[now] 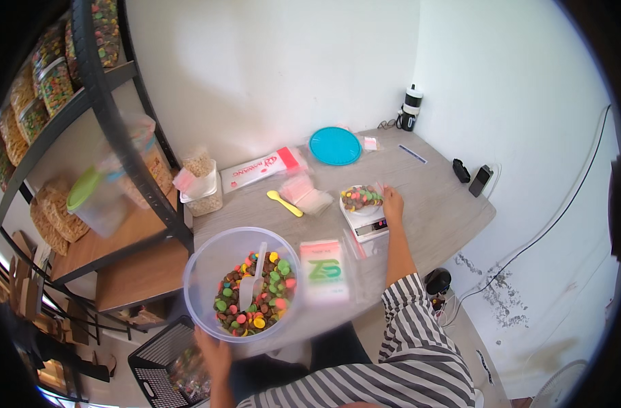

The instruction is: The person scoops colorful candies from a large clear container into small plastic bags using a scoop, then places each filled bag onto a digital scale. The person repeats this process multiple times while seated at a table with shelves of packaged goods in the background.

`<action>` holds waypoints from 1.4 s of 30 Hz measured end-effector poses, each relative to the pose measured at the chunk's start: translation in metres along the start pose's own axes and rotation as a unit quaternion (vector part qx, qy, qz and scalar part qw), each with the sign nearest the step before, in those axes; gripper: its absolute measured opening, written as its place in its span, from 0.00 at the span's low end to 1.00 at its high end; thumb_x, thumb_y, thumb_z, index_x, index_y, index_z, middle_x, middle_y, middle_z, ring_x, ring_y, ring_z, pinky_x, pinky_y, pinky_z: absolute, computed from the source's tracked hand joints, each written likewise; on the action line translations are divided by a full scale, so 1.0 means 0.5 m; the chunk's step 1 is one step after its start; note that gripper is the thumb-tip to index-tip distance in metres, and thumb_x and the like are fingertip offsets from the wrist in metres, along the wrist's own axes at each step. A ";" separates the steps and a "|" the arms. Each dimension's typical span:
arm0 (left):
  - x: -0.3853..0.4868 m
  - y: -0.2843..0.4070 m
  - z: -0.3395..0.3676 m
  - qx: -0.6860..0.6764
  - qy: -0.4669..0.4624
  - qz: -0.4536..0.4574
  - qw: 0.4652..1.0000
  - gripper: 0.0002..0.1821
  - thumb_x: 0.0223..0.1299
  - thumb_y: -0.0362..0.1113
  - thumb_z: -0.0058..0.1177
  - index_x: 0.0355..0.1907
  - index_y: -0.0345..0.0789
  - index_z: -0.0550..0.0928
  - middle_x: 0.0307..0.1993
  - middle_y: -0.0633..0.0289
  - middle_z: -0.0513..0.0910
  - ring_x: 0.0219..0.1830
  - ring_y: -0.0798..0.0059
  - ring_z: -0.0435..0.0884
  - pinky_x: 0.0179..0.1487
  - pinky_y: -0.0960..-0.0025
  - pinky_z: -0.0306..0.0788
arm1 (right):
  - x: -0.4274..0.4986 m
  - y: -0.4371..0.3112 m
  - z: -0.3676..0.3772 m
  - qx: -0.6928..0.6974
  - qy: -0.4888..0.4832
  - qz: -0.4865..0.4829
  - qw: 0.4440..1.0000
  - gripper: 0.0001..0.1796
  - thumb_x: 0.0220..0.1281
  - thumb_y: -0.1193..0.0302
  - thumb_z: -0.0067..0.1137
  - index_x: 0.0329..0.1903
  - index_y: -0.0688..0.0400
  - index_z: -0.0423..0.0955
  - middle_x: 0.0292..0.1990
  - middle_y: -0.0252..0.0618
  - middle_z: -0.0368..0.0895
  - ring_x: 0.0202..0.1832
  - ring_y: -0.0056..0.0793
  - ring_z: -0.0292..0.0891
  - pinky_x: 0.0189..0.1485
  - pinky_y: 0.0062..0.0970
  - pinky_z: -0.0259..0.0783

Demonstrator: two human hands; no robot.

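My right hand [393, 204] pinches the edge of a clear plastic bag of colored candies [362, 197], which rests on the round pan of a white digital kitchen scale [362, 227]. At the table's front edge my left hand [214, 352] is against the near rim of a large translucent plastic tub [198, 260]; whether its fingers grip the rim is hidden. Loose brown, green, pink and yellow candies [277, 278] fill the tub's bottom, with a white plastic scoop [253, 285] lying on them. Between tub and scale is a stack of printed zip bags [325, 273].
Behind are a yellow spoon [285, 203], small clear bags [304, 193], a teal lid [335, 146] and a plastic container of pale pieces [204, 199]. A metal-framed shelf [132, 245] borders the left. Below the tub stands a black basket [155, 364] holding filled bags.
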State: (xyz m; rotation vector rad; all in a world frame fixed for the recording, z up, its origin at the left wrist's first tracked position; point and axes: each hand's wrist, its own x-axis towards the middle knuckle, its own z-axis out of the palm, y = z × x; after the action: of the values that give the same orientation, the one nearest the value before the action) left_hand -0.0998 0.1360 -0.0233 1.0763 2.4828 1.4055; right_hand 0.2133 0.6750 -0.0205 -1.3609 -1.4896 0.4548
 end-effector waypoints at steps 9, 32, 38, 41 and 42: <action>-0.007 -0.012 0.048 0.058 0.087 0.079 0.991 0.31 0.58 0.39 0.62 0.62 0.26 0.71 0.59 0.45 0.75 0.61 0.50 0.75 0.67 0.55 0.63 | 0.005 0.023 -0.054 0.067 0.049 0.033 0.996 0.27 0.76 0.55 0.42 0.49 0.69 0.79 0.47 0.58 0.83 0.51 0.51 0.80 0.57 0.41 0.70; -0.014 0.023 0.031 0.100 0.076 0.079 0.989 0.33 0.63 0.46 0.58 0.63 0.26 0.71 0.60 0.43 0.74 0.64 0.46 0.70 0.68 0.52 0.58 | -0.030 -0.011 -0.058 0.056 0.010 0.063 0.996 0.31 0.74 0.49 0.43 0.42 0.66 0.82 0.40 0.52 0.86 0.44 0.49 0.80 0.51 0.39 0.71; -0.020 0.017 0.028 0.145 0.086 0.092 0.981 0.34 0.57 0.45 0.60 0.63 0.27 0.71 0.61 0.41 0.73 0.65 0.43 0.67 0.68 0.48 0.56 | -0.030 -0.016 -0.061 -0.018 -0.027 0.086 0.996 0.32 0.72 0.46 0.48 0.41 0.67 0.82 0.38 0.52 0.85 0.42 0.48 0.80 0.49 0.40 0.72; -0.020 0.002 0.027 0.182 0.078 0.126 0.972 0.36 0.54 0.46 0.60 0.63 0.27 0.71 0.62 0.40 0.72 0.65 0.39 0.65 0.70 0.44 0.54 | -0.024 0.000 -0.056 0.003 -0.017 0.086 0.996 0.30 0.70 0.47 0.53 0.40 0.67 0.82 0.36 0.52 0.85 0.41 0.45 0.81 0.48 0.39 0.72; -0.018 -0.002 0.027 0.191 0.073 0.127 0.971 0.38 0.53 0.48 0.60 0.63 0.27 0.71 0.62 0.40 0.71 0.66 0.38 0.64 0.71 0.43 0.53 | -0.022 0.008 -0.053 0.020 -0.020 0.075 0.997 0.29 0.69 0.48 0.55 0.40 0.67 0.82 0.36 0.51 0.86 0.41 0.43 0.81 0.48 0.38 0.72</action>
State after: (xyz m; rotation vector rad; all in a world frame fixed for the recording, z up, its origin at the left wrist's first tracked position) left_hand -0.0881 0.1398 -0.0344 1.4554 2.8900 1.1182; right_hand 0.2360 0.6574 -0.0175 -1.4446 -1.4083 0.6076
